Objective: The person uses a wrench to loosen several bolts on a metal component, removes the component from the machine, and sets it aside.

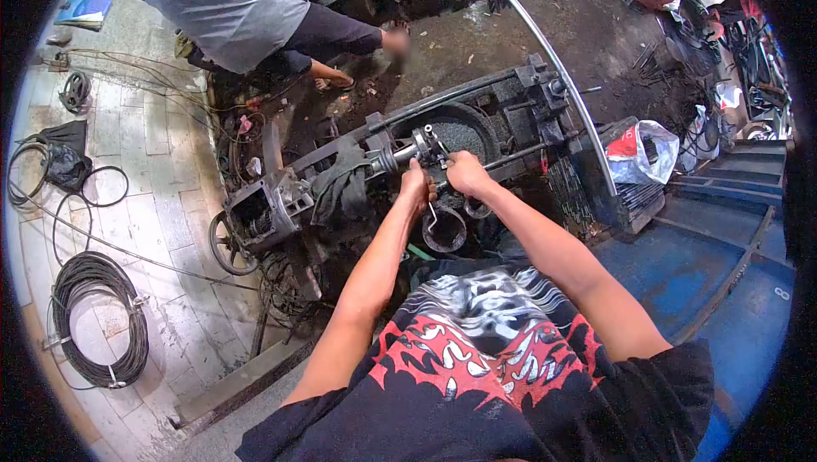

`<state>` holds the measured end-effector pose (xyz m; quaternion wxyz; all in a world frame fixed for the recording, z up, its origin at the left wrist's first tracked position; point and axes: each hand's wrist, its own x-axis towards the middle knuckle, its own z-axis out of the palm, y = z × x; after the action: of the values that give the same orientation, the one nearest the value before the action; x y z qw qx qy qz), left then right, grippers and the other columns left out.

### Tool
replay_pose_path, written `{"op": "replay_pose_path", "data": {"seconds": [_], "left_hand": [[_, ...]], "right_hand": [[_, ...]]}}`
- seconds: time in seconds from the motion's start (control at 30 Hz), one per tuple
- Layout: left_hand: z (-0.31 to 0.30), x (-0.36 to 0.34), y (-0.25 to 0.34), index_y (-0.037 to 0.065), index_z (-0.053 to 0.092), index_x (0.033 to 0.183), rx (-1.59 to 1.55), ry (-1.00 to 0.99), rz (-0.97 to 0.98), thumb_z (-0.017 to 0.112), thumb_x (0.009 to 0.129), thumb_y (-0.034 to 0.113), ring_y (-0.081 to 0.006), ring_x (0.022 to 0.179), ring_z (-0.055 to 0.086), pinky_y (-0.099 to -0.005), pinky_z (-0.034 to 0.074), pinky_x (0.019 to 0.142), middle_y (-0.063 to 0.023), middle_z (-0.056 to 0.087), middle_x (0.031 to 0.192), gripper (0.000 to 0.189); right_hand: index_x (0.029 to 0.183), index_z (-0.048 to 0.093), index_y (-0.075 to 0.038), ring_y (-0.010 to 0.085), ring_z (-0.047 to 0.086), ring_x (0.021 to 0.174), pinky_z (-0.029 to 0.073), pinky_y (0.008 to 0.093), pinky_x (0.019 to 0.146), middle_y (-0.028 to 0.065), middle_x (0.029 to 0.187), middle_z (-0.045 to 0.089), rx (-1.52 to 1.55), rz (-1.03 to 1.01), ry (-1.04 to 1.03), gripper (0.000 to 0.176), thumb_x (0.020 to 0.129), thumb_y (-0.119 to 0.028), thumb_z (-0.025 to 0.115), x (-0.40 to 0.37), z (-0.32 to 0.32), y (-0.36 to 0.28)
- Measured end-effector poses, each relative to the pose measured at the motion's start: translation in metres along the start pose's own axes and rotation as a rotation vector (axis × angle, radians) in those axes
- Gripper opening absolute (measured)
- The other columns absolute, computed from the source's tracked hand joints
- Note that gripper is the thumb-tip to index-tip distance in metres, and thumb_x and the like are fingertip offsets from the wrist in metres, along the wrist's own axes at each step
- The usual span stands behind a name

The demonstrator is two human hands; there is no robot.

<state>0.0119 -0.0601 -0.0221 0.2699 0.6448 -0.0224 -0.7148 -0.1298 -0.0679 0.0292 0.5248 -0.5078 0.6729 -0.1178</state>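
My left hand point(414, 185) is closed, thumb upward, at the front of a greasy lathe-like machine point(451, 94). What it grips is hidden. Just to its right, my right hand point(465, 174) curls its fingers around something beside a small metal clamp assembly point(430, 140). A bent metal rod point(431, 217) hangs below my hands, in front of a dark round ring point(444, 247). Left of my hands, a metal spindle point(400, 156) lies across the machine, and a dark grey cloth point(345, 190) drapes over the machine's frame.
A co-worker in a grey shirt point(221, 11) sits beyond the machine. A long curved metal bar point(566, 79) leans at the right, near a white plastic bag point(651, 154). Coiled black cable point(59, 309) lies on the tiles; a blue metal platform point(672, 283) is at right.
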Motion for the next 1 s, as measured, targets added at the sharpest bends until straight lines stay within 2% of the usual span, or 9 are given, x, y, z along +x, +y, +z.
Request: {"op": "replay_pose_path", "data": {"seconds": [0.03,0.07,0.1,0.17,0.2,0.57,0.67,0.83,1.0], "left_hand": [[0.002,0.002,-0.006,0.012,0.039,0.069,0.095,0.117,0.095,0.022,0.101,0.054,-0.0157,0.037,0.038,-0.0328,0.029,0.033,-0.0007,0.037,0.053,0.055],[-0.014,0.033,-0.02,0.002,0.056,0.074,0.165,0.126,0.166,0.028,0.101,0.05,-0.0319,0.051,0.059,-0.0459,0.045,0.045,-0.0144,0.058,0.061,0.062],[-0.019,0.052,-0.031,0.002,0.056,0.074,0.168,0.124,0.16,0.028,0.101,0.05,-0.0319,0.051,0.059,-0.0459,0.045,0.045,-0.0144,0.058,0.061,0.062],[-0.017,0.072,-0.049,-0.006,0.065,0.088,0.506,0.407,0.632,0.035,0.1,0.044,-0.0457,0.077,0.065,-0.0522,0.049,0.069,-0.0274,0.067,0.082,0.06],[-0.004,0.041,-0.039,-0.007,0.066,0.101,0.538,0.453,0.642,0.039,0.099,0.04,-0.0499,0.098,0.059,-0.0521,0.044,0.086,-0.0331,0.063,0.098,0.054],[0.012,0.015,-0.042,0.0,0.064,0.105,0.64,0.652,0.843,0.037,0.1,0.034,-0.0507,0.09,0.059,-0.0575,0.044,0.078,-0.0314,0.064,0.093,0.044],[0.011,0.01,-0.042,0.001,0.063,0.107,0.615,0.645,0.882,0.037,0.1,0.033,-0.0506,0.089,0.06,-0.0572,0.045,0.076,-0.0317,0.064,0.091,0.042],[0.013,0.007,-0.043,0.0,0.059,0.098,0.657,0.697,0.826,0.038,0.101,0.034,-0.0521,0.085,0.059,-0.0583,0.044,0.075,-0.0325,0.063,0.085,0.04],[0.017,0.002,-0.043,0.0,0.055,0.1,0.626,0.677,0.81,0.039,0.101,0.031,-0.0522,0.085,0.059,-0.0586,0.044,0.074,-0.0328,0.063,0.086,0.035]], "right_hand": [[0.101,0.067,0.002,0.0442,0.061,0.102,0.048,0.0487,0.091,0.0292,0.102,0.064,0.001,0.006,0.003,0.029,0.085,-0.016,0.051,0.003,0.003,0.005],[0.098,0.067,0.004,0.0446,0.061,0.101,0.048,0.0493,0.091,0.0297,0.1,0.064,-0.046,-0.086,0.041,0.029,0.084,-0.015,0.051,0.007,0.007,0.011],[0.096,0.067,0.005,0.045,0.061,0.1,0.048,0.0499,0.091,0.0302,0.098,0.064,-0.093,-0.177,0.078,0.028,0.083,-0.014,0.051,0.009,0.011,0.017],[0.092,0.066,0.005,0.0451,0.061,0.099,0.047,0.05,0.091,0.0303,0.096,0.064,-0.051,-0.134,0.099,0.026,0.081,-0.012,0.051,0.006,0.015,0.019],[0.092,0.066,0.005,0.045,0.061,0.098,0.047,0.0501,0.091,0.0303,0.096,0.064,-0.063,-0.167,0.093,0.025,0.081,-0.011,0.051,0.004,0.013,0.018],[0.102,0.063,0.005,0.0448,0.058,0.106,0.045,0.0472,0.09,0.0317,0.099,0.062,-0.051,-0.158,0.095,0.028,0.09,-0.017,0.05,-0.002,0.015,0.022],[0.105,0.064,0.003,0.0424,0.066,0.089,0.051,0.0456,0.076,0.0297,0.094,0.065,-0.081,-0.248,0.152,0.028,0.092,-0.017,0.049,0.005,0.021,0.03],[0.11,0.065,0.002,0.021,0.053,0.044,0.04,0.0375,0.038,0.0162,0.072,0.062,0.202,0.14,0.015,0.032,0.095,-0.02,0.046,0.0,0.015,-0.001],[0.068,0.052,-0.002,0.0188,0.042,0.038,0.027,0.0357,0.033,0.0101,0.053,0.045,0.457,0.242,-0.067,0.025,0.091,-0.011,0.046,0.005,0.006,-0.025]]}}
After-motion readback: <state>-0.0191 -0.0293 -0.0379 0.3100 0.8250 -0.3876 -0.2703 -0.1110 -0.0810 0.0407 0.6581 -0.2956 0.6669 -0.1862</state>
